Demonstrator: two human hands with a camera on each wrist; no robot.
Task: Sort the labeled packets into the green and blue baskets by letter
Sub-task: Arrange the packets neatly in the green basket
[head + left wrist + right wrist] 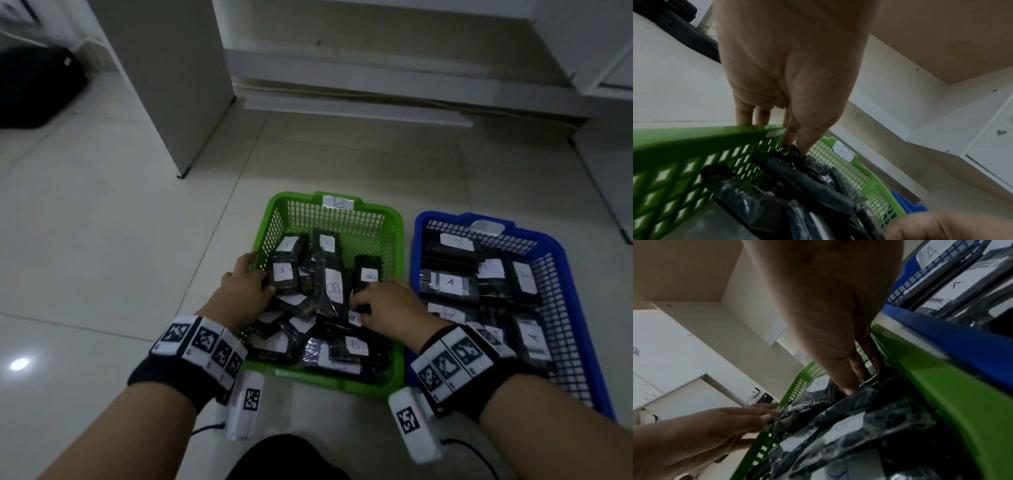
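The green basket (291, 197) carries a "B" tag (337, 202) and holds several black packets with white B labels (334, 286). The blue basket (419, 246) to its right has an "A" tag (486, 226) and several A packets (450, 282). My left hand (258, 274) straddles the green basket's left rim (694, 134). Its thumb and forefinger pinch a black packet (797, 155) just inside the wall, and its other fingers lie outside. My right hand (358, 305) is in the basket's right half, fingertips curled onto the edge of a black packet (869, 386) below another B packet (368, 274).
Both baskets stand side by side on a pale tiled floor (102, 240), rims nearly touching (962, 340). A white cabinet panel (178, 85) rises behind on the left and a low white shelf (359, 113) at the back. A black bag (37, 85) lies far left.
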